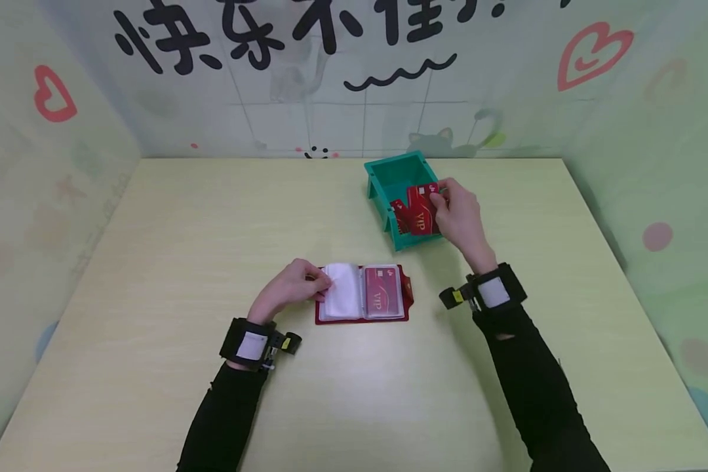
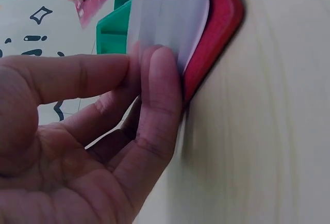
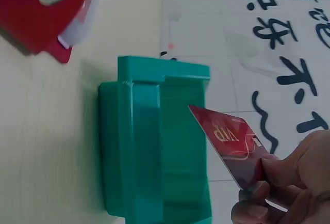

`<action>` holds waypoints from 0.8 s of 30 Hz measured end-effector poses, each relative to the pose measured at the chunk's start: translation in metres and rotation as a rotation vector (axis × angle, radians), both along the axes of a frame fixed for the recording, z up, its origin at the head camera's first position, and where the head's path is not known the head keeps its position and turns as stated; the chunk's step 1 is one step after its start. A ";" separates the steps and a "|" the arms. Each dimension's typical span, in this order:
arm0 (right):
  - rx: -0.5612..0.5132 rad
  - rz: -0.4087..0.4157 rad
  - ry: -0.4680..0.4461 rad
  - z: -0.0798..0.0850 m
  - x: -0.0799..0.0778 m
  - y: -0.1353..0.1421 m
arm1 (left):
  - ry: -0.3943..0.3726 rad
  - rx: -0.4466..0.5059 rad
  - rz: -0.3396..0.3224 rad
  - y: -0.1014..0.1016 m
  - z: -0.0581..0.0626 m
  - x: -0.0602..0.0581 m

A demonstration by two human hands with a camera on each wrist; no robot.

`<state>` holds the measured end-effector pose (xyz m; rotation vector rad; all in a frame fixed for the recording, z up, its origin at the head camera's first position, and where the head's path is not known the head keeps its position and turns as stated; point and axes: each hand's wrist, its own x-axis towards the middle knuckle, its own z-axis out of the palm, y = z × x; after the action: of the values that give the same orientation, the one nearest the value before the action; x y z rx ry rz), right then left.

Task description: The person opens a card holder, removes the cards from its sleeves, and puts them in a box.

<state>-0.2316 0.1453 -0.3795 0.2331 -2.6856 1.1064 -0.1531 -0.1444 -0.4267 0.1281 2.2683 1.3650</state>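
A red card holder (image 1: 362, 321) lies opened flat, with clear sleeve pages; a VIP card (image 1: 383, 293) shows in the right-hand sleeve. At its left edge my left hand (image 1: 295, 288) pinches a whitish sleeve page (image 2: 170, 17) between thumb and fingers. My right hand (image 1: 461, 213) grips a red VIP card (image 1: 421, 213) by one edge, above the green bin (image 1: 383, 196). In the right wrist view that card tilts, its far corner pointing over the bin. Another red card (image 1: 398, 213) shows partly behind it in the bin.
The green bin stands near the back of the pale wooden table (image 1: 183, 262), right of centre. A printed wall (image 1: 330, 124) rises along the table's back edge, with side walls left and right. The holder's red flap (image 1: 407, 290) sticks out toward the right.
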 end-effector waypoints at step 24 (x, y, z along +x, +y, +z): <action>0.025 0.086 0.175 -0.031 0.012 -0.028 | 0.474 -0.395 0.024 0.029 0.007 0.015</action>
<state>-0.2201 0.1172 -0.4109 0.4331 -2.5559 1.0256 -0.1383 -0.1155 -0.4197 0.3193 2.8941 0.9386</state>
